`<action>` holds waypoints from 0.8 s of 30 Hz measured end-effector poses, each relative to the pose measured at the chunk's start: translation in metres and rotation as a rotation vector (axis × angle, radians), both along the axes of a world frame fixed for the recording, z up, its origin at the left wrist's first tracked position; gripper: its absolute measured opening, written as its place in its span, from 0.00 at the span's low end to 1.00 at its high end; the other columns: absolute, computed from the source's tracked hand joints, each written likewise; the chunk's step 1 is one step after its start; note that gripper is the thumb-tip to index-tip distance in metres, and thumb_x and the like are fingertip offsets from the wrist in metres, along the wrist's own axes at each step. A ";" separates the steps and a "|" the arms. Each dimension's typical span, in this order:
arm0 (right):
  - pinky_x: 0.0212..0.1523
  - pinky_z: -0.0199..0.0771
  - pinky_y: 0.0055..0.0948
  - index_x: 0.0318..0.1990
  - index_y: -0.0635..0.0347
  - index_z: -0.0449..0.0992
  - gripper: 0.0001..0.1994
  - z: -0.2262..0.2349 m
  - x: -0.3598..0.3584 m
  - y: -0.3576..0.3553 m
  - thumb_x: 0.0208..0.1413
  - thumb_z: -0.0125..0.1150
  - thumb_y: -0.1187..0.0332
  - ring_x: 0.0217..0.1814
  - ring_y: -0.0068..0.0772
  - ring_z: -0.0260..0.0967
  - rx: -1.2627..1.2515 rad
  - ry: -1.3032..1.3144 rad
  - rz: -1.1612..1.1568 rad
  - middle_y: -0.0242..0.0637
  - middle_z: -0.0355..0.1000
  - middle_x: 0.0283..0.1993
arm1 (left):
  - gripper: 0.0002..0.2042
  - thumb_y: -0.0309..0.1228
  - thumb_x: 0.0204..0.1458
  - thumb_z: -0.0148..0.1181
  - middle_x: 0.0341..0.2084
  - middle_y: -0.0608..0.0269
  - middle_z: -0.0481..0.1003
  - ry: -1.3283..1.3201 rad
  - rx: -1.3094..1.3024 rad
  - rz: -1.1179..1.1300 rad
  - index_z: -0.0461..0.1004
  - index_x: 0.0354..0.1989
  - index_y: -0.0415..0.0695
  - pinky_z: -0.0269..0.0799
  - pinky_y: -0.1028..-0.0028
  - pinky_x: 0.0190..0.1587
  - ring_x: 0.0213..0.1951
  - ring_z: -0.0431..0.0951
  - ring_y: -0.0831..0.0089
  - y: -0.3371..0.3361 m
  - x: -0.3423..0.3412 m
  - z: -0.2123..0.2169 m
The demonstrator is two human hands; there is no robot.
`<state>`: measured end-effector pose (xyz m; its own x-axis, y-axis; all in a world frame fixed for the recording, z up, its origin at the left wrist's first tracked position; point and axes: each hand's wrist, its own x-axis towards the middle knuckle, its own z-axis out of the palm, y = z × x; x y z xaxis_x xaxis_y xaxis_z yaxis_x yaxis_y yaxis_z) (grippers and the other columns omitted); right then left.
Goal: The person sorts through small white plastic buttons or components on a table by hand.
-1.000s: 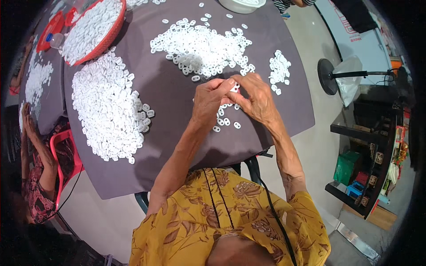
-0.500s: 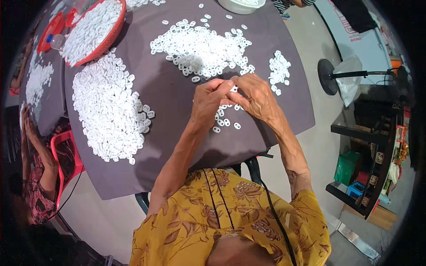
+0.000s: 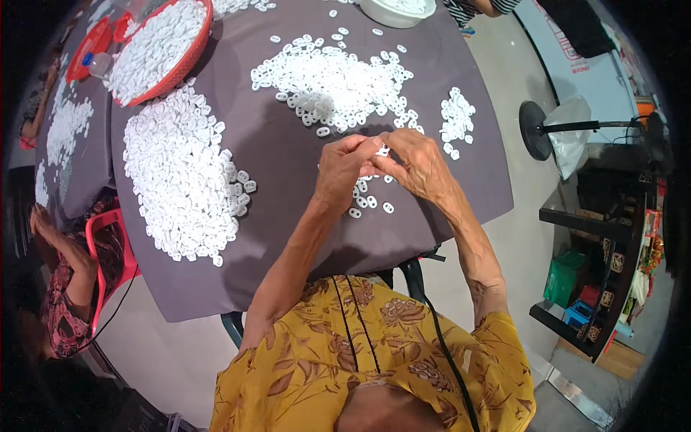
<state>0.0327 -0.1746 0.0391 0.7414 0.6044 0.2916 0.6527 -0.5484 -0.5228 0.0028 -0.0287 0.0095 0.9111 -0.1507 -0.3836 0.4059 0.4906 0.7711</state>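
Note:
My left hand and my right hand meet over the near part of the table, fingers closed around a small white oval plastic piece with two holes. Thumbs and fingertips of both hands press on it, and they hide most of it. Beneath and just beside my fingers lie several loose two-hole pieces. Past my hands spreads a wide heap of the same white pieces. A bigger, denser heap covers the table to my left, and a small one sits to the right.
A brown-grey cloth covers the table. At the far left stands a red basket full of white pieces; a white basin is at the far edge. Co-workers sit at left and far right. A stand base and shelf are on the right.
My hands keep nearly the same pinch on the white piece. The whole view has shifted slightly. At the left, a co-worker's hands have moved lower, toward that person's body.

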 end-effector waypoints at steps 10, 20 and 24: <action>0.26 0.63 0.35 0.28 0.66 0.68 0.13 -0.001 0.000 -0.002 0.44 0.61 0.64 0.23 0.41 0.62 -0.066 -0.020 -0.011 0.40 0.62 0.20 | 0.13 0.35 0.50 0.54 0.21 0.60 0.73 0.003 0.008 -0.003 0.72 0.27 0.34 0.72 0.80 0.29 0.23 0.73 0.77 0.000 -0.001 -0.001; 0.25 0.62 0.35 0.25 0.64 0.66 0.13 -0.002 0.001 -0.003 0.43 0.61 0.65 0.23 0.40 0.61 -0.036 0.014 -0.003 0.39 0.60 0.19 | 0.14 0.36 0.51 0.53 0.21 0.60 0.72 -0.027 -0.022 0.011 0.72 0.27 0.34 0.73 0.79 0.28 0.23 0.73 0.78 0.001 -0.003 0.002; 0.24 0.61 0.36 0.24 0.64 0.66 0.13 -0.007 0.001 -0.003 0.43 0.62 0.63 0.22 0.40 0.60 -0.054 -0.042 0.017 0.38 0.59 0.19 | 0.14 0.35 0.50 0.53 0.21 0.60 0.72 -0.057 0.033 0.012 0.73 0.29 0.33 0.73 0.79 0.28 0.23 0.73 0.78 -0.001 -0.005 -0.004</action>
